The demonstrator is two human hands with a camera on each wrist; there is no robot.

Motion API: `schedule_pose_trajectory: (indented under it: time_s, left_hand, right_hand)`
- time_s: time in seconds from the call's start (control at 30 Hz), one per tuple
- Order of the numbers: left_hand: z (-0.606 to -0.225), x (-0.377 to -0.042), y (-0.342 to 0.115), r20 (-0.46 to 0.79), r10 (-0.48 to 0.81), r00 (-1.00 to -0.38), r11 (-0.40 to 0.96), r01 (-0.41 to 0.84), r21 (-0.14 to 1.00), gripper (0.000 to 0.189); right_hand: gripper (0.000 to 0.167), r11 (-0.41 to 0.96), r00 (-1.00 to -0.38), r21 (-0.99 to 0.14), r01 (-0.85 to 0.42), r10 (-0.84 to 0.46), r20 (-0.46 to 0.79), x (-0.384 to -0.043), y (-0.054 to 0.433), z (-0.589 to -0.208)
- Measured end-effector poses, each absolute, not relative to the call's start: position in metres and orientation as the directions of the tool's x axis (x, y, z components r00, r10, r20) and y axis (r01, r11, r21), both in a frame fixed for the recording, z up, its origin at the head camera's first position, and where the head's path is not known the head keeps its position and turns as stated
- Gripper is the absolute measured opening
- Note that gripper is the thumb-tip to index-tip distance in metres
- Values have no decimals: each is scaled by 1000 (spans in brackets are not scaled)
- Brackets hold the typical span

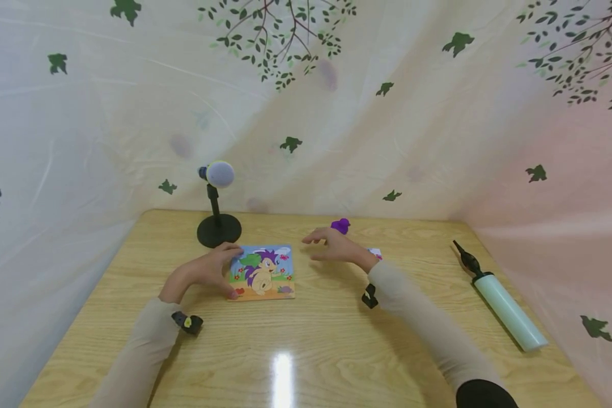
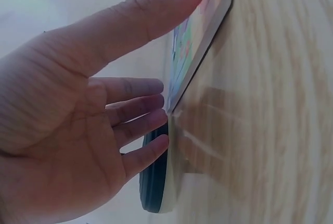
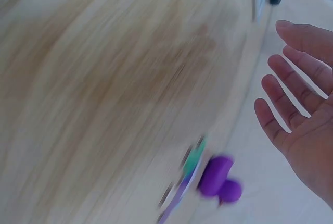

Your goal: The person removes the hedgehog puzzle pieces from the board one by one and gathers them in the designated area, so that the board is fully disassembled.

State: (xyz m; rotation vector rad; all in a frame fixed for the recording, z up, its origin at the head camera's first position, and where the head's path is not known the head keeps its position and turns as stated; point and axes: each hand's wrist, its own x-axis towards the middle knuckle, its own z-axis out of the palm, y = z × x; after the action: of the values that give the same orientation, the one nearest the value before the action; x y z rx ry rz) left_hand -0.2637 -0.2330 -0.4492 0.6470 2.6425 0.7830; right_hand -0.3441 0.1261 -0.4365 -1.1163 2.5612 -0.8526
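A square picture board [image 1: 262, 273] showing a purple-haired hedgehog lies on the wooden table, left of the middle. At its left edge is my left hand [image 1: 207, 273], thumb by the near corner and fingers by the far one. The left wrist view shows that hand's fingers [image 2: 138, 114] nearly straight, with the thumb over the board's face. My right hand [image 1: 336, 247] hovers to the right of the board, its fingers loosely spread and holding nothing. Behind it sits a small purple bird-like figure [image 1: 340, 226]. Partly hidden by the right wrist is a flat colourful piece [image 1: 374, 253].
A black stand with a round pale head [image 1: 220, 174] stands behind the board at the back left. Along the right side lies a pale green hand pump [image 1: 510, 311] with a black nozzle. A leaf-patterned cloth [image 1: 311, 141] hangs behind the table.
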Motion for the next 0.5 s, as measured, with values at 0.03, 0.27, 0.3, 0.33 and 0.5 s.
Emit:
schedule_pose_trajectory:
  time_s: [0.03, 0.27, 0.3, 0.33, 0.5]
  left_hand:
    - [-449, -264, -233, -162, 499, -851, 751, 332, 571, 108]
    - [-447, -264, -237, -165, 491, -856, 758, 326, 565, 108]
    - [-446, -264, -237, -169, 488, -856, 761, 323, 562, 108]
    - [-446, -264, -238, -174, 483, -858, 765, 317, 561, 108]
    - [-447, -265, -238, -179, 482, -858, 768, 315, 558, 107]
  right_hand:
    - [44, 540, -680, -582, -607, -732, 30, -343, 119, -435]
    - [45, 502, -627, -578, -644, -779, 21, -337, 68, -430]
    - [45, 495, -617, -578, -649, -786, 20, -337, 62, -430]
    - [45, 492, -611, -579, -651, -792, 14, -336, 55, -430]
    - [43, 492, -596, -566, -661, -803, -3, -334, 28, -432]
